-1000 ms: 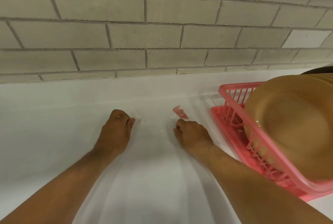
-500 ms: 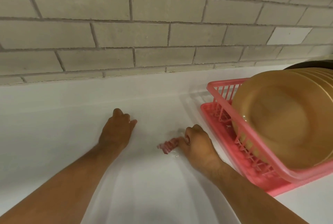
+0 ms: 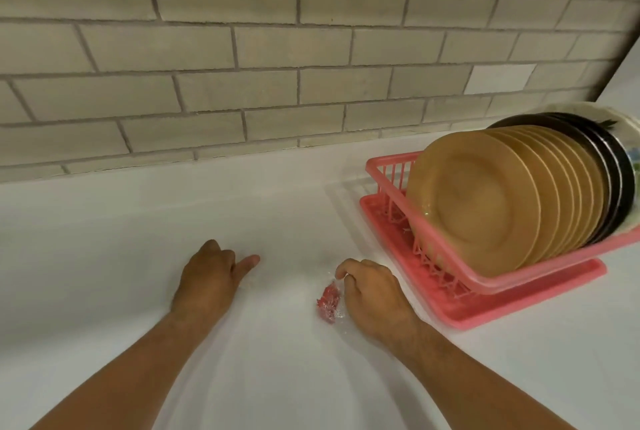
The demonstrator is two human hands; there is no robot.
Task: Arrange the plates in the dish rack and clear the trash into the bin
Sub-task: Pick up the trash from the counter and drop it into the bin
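Observation:
A pink dish rack (image 3: 450, 282) stands on the white counter at the right. It holds several tan plates (image 3: 478, 201) on edge, with black plates (image 3: 613, 166) and a white patterned one behind them. A small red and clear plastic wrapper (image 3: 328, 301) lies on the counter just left of my right hand (image 3: 375, 294). That hand's fingers curl down beside the wrapper and touch its top end. My left hand (image 3: 211, 277) rests palm down on the counter, fingers bent, thumb out, with nothing visible in it.
A grey brick-tile wall (image 3: 277, 66) runs along the back of the white counter (image 3: 104, 239). The rack's drip tray (image 3: 519, 305) juts toward the front right. No bin is in view.
My right hand has dragged the red wrapper toward me across the counter. The view has shifted left and back, so more of the rack and its plates shows.

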